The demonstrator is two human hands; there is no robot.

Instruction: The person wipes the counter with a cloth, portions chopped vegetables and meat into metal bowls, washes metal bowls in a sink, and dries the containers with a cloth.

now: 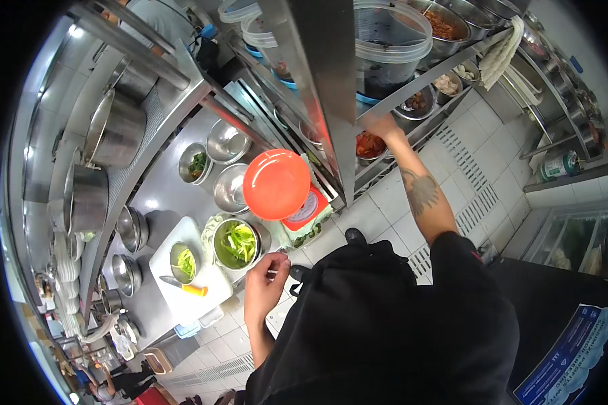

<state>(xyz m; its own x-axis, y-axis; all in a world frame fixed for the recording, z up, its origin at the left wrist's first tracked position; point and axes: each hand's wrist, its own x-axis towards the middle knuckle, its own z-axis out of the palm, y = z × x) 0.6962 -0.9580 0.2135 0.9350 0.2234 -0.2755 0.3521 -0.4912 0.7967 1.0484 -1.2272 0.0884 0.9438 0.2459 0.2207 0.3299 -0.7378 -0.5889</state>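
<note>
My left hand [267, 283] is near the counter's edge, fingers curled inward, beside a metal bowl of green and yellow cut vegetables [238, 244]; whether it holds anything is too small to tell. On the right, my right hand [384, 127] reaches to the shelf rack, over a bowl of red food [369, 144]; its fingers are hidden behind the shelf edge. A red plate [277, 184] sits on a red scale [308, 209]. On a white cutting board [182, 300] are a smaller bowl of cut greens [183, 262] and a knife with a yellow handle [194, 290].
Metal bowls [228, 140] stand on the steel counter. Large pots [118, 128] sit on a shelf at the left. A steel post [327, 88] rises between counter and rack. Plastic tubs [392, 50] fill the upper rack. A person [105, 388] is at the lower left.
</note>
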